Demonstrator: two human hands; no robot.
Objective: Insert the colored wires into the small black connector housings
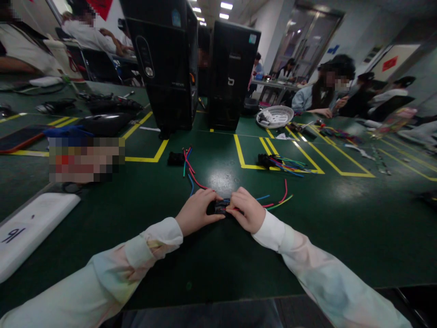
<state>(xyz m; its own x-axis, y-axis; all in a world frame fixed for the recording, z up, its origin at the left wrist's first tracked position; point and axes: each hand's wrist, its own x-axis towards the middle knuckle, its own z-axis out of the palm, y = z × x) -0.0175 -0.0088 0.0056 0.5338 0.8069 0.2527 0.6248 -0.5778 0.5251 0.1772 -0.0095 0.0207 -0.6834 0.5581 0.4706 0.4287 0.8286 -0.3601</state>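
Note:
A small black connector (221, 206) lies between my two hands near the middle of the green table (218, 255). My left hand (200, 212) grips its left side between thumb and fingers. At its right side, my right hand (247, 209) pinches a red wire where it meets the black part. Red, blue and green wires (280, 203) stick out to the right from under my right hand. Beyond my left hand sits another black connector (176, 158) with loose coloured wires (186, 164) beside it. A black bundle with coloured wires (285, 164) rests farther right.
Two black computer cases (170, 68) stand at the back. A white basket (275, 117) holds small parts behind the yellow tape marks. To the left are a white box (37, 228) and a phone (23, 136). People sit at the far side and beyond.

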